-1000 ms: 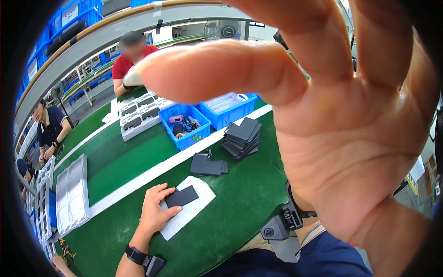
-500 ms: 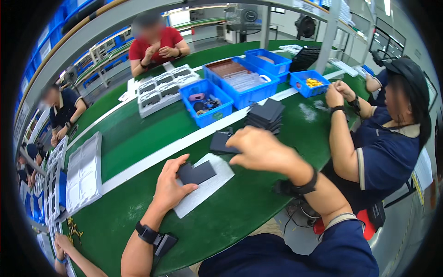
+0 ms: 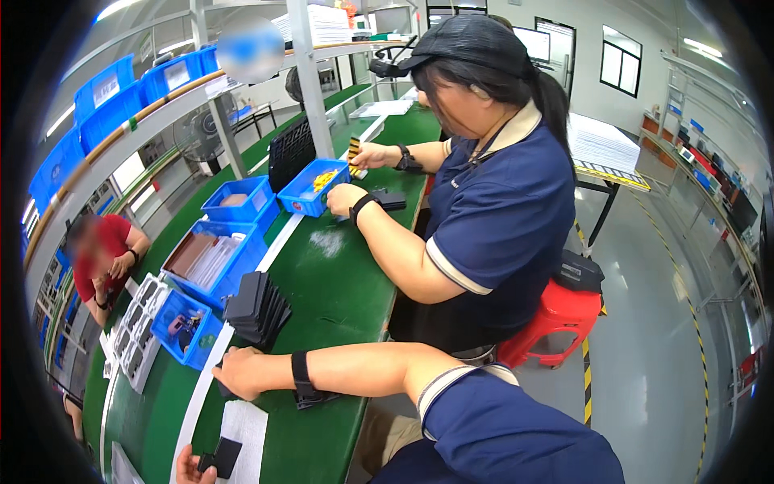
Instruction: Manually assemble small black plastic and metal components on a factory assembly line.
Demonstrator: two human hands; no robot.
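At the bottom left my left hand (image 3: 190,466) grips a black flat piece (image 3: 226,456) with a notched edge. The piece lies over a white sheet (image 3: 246,427) on the green table. My right hand (image 3: 240,374) is farther up, reaching left over the table, with its fingers curled down around a black flat piece (image 3: 223,389). Most of that piece is hidden under the hand. Just beyond my right hand stands a leaning stack of similar black pieces (image 3: 256,310). A black strap circles my right wrist.
Blue bins (image 3: 187,329) line the table's middle, beside a white moulded tray (image 3: 139,331). A co-worker (image 3: 500,210) sits close on the right, holding a yellow-and-black strip (image 3: 353,153) near a bin of yellow parts (image 3: 314,184). A red stool (image 3: 552,323) is under them.
The view has swung to the right, bringing the co-worker nearer the middle. My right hand has come down onto the black pieces beside the stack. My left hand still holds its piece.
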